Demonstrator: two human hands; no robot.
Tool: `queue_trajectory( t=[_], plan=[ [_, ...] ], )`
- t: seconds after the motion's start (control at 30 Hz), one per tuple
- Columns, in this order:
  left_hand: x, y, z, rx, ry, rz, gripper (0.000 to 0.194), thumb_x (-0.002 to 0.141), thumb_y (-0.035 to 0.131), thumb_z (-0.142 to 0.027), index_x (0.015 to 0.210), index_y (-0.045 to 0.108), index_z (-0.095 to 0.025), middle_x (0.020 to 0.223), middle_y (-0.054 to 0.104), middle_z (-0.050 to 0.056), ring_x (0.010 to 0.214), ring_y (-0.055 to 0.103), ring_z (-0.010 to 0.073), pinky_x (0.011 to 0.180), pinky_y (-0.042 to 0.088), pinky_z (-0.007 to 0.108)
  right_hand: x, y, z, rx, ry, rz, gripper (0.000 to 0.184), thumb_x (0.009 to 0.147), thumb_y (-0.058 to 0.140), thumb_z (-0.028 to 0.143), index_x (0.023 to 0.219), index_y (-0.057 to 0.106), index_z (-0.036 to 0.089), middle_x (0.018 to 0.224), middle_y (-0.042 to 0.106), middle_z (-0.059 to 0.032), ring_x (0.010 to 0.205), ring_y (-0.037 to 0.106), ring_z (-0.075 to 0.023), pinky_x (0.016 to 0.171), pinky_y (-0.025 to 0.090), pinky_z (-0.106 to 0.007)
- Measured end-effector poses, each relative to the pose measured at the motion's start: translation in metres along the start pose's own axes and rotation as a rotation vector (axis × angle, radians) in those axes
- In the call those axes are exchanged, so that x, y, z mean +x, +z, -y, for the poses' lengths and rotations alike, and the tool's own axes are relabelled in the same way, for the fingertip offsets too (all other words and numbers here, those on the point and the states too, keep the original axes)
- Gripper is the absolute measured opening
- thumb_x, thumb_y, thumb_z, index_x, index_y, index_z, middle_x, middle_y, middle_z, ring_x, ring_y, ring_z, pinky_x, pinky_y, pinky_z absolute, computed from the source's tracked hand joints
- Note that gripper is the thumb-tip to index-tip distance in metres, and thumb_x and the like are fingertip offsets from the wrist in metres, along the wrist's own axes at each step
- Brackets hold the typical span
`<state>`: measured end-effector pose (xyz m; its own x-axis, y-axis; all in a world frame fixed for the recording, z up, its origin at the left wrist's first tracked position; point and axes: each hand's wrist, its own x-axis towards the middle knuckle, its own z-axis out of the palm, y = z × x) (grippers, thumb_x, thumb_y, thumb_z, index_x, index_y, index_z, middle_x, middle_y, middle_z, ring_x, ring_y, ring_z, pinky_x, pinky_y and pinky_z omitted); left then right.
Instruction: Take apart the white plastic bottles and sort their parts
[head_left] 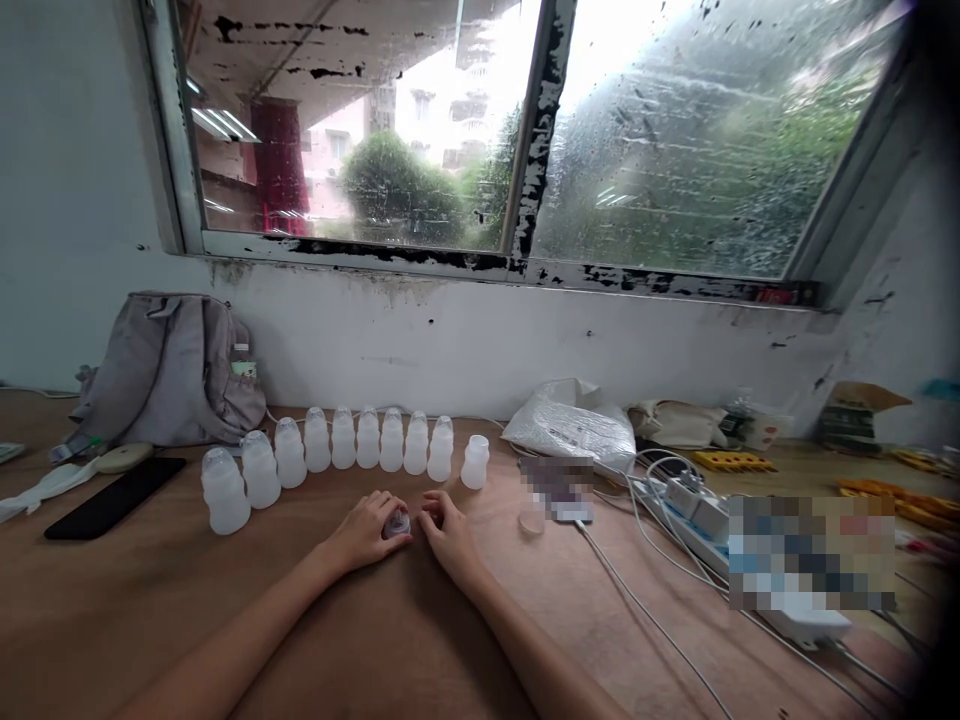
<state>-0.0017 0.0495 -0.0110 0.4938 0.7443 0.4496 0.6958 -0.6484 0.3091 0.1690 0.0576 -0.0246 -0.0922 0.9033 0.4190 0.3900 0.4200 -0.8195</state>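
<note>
My left hand (365, 534) rests on the table, its fingers closed round a small clear bottle top (397, 522). Just to the right, my right hand (450, 538) lies with loosely bent fingers and nothing visible in it; its fingertips are close to the bottle top but apart from it. Beyond both hands, several frosted white baby bottles (367, 440) stand upright in a curved row, with clear domed caps on. At the row's right end is one bottle (475, 464) without a cap. A clear round cap (532, 520) sits right of my right hand.
A grey backpack (169, 370) leans against the wall at the left, with a black phone-like slab (116, 498) in front. On the right lie a plastic-wrapped package (574, 425), a charging phone (574, 510), white cables (637, 610) and a power strip (802, 615).
</note>
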Motion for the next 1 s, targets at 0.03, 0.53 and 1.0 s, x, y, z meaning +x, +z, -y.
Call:
queue_trajectory(
  t=[0.03,0.53,1.0],
  plan=[
    [-0.001,0.000,0.000,-0.004,-0.004,-0.007,0.036,0.071,0.056,-0.043,0.099,0.052,-0.021,0.095,0.055,0.004,0.088,0.049,0.0205,0.079,0.039,0.034,0.000,0.000,-0.001,-0.008,-0.004,0.000,0.021,0.072,0.047,0.020,0.091,0.053,0.018,0.078,0.062,-0.0048,0.074,0.060,-0.0175,0.071,0.047,-0.032],
    [0.002,0.010,-0.012,-0.712,-0.371,-0.165,0.029,0.077,0.044,-0.043,0.074,0.056,-0.016,0.062,0.055,-0.001,0.049,0.050,0.0106,0.047,0.040,0.021,-0.013,0.004,0.016,-0.096,-0.286,0.107,0.015,0.070,0.044,0.013,0.083,0.048,0.019,0.075,0.056,-0.0003,0.065,0.051,-0.0127,0.059,0.041,-0.023],
    [0.000,0.011,-0.027,-1.140,-0.518,0.023,0.037,0.063,0.043,-0.015,0.100,0.049,-0.018,0.089,0.060,0.005,0.059,0.062,0.0129,0.041,0.036,0.017,0.003,-0.008,-0.002,-0.152,-0.048,-0.031,0.006,0.062,0.047,0.018,0.067,0.044,0.021,0.056,0.047,0.0048,0.053,0.044,-0.0118,0.049,0.031,-0.021]
  ],
)
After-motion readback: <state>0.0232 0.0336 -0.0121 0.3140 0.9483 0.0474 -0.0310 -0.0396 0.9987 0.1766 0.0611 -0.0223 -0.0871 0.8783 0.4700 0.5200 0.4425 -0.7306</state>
